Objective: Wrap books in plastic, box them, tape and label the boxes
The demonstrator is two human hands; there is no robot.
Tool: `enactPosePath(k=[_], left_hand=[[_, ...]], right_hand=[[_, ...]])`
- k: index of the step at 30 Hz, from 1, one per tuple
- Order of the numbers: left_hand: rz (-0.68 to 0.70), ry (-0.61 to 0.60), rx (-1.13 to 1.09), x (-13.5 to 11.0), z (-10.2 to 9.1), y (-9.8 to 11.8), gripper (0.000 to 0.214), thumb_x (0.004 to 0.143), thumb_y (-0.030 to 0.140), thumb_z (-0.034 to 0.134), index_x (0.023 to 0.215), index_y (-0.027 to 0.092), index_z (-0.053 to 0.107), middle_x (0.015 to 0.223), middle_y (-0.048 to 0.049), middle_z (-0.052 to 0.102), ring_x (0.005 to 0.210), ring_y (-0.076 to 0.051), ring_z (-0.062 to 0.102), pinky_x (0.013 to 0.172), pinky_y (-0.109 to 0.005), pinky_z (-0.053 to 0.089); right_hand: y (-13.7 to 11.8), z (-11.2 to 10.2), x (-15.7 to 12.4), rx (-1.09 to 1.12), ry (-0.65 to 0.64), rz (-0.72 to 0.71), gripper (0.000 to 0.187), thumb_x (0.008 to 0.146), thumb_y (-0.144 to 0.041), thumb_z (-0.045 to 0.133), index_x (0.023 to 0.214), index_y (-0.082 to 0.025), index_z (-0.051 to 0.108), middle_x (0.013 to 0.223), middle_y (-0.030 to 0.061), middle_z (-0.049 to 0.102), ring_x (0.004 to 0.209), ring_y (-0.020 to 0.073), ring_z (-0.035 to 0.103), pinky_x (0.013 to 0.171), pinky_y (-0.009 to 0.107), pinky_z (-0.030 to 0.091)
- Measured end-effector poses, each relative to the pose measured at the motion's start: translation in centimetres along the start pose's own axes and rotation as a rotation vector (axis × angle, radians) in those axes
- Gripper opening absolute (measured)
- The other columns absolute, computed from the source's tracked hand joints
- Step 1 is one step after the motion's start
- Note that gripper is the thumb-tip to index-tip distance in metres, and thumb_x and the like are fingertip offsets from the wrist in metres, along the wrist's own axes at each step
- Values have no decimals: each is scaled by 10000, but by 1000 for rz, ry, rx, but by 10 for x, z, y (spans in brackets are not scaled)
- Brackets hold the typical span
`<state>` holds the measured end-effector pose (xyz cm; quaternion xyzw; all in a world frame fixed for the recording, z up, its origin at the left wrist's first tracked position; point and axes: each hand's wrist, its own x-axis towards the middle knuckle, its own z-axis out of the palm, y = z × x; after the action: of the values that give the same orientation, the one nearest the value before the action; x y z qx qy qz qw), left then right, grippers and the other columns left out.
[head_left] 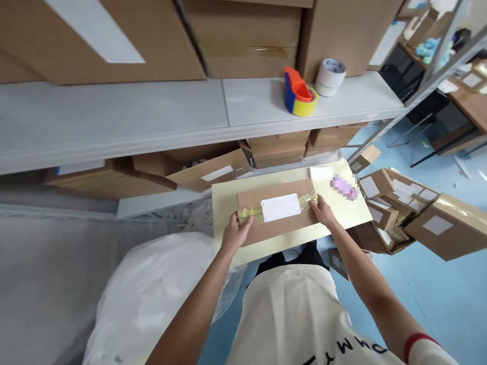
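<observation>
A flat cardboard box (276, 230) lies on the pale yellow tabletop (224, 203) before me. Clear yellowish tape runs along its middle, and a blank-looking white label (280, 207) sits across that tape. My left hand (236, 233) is closed on the box's left end, thumb on top. At the opposite end my right hand (322, 211) grips the edge with its thumb over the tape. The undersides of both grips are hidden. Beyond the box, near the right hand, are a white paper (320, 173) and a blurred pink item (344, 187).
A grey shelf (171, 109) with large cartons stands ahead, holding an orange-and-blue tape dispenser (299, 96) and white tape rolls (330, 77). Labelled cartons (449, 225) are piled on the blue floor at right. A big white plastic bag (155, 294) bulges at left.
</observation>
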<state>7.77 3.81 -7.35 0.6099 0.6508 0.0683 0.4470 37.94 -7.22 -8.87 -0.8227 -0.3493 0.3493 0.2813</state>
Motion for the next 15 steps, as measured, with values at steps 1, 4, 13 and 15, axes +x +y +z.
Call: enactPosePath(k=[1, 4, 13, 15], left_hand=[[-13, 34, 30, -1, 0, 5, 463, 897, 496, 536, 1261, 210, 537, 1243, -125, 687, 1142, -298, 656, 901, -373, 524], [-39, 110, 127, -5, 2, 23, 416, 882, 497, 545, 1182, 210, 583, 1171, -133, 712, 1104, -326, 666, 879, -410, 537], [129, 87, 318, -52, 50, 157, 418, 790, 528, 599, 1100, 251, 638, 1024, -61, 750, 1020, -335, 679, 844, -424, 552], [247, 13, 264, -64, 87, 197, 518, 766, 517, 618, 1211, 252, 589, 1106, -47, 740, 1046, -324, 675, 882, -431, 550]], right_hand=[[-4, -1, -2, -28, -11, 18, 570, 946, -487, 459, 1456, -233, 442, 1281, 109, 682, 1171, 290, 640, 997, 451, 485], [-13, -10, -13, -90, -25, 20, 540, 973, -430, 427, 1464, -207, 435, 1251, 125, 697, 1136, 299, 659, 967, 431, 488], [53, -143, -91, 155, 166, 2, 586, 918, -519, 504, 1438, -250, 489, 1189, 76, 731, 902, 273, 717, 856, 389, 527], [91, -180, -106, 222, 288, 74, 608, 886, -542, 540, 1423, -259, 518, 1159, 74, 741, 915, 288, 707, 849, 404, 534]])
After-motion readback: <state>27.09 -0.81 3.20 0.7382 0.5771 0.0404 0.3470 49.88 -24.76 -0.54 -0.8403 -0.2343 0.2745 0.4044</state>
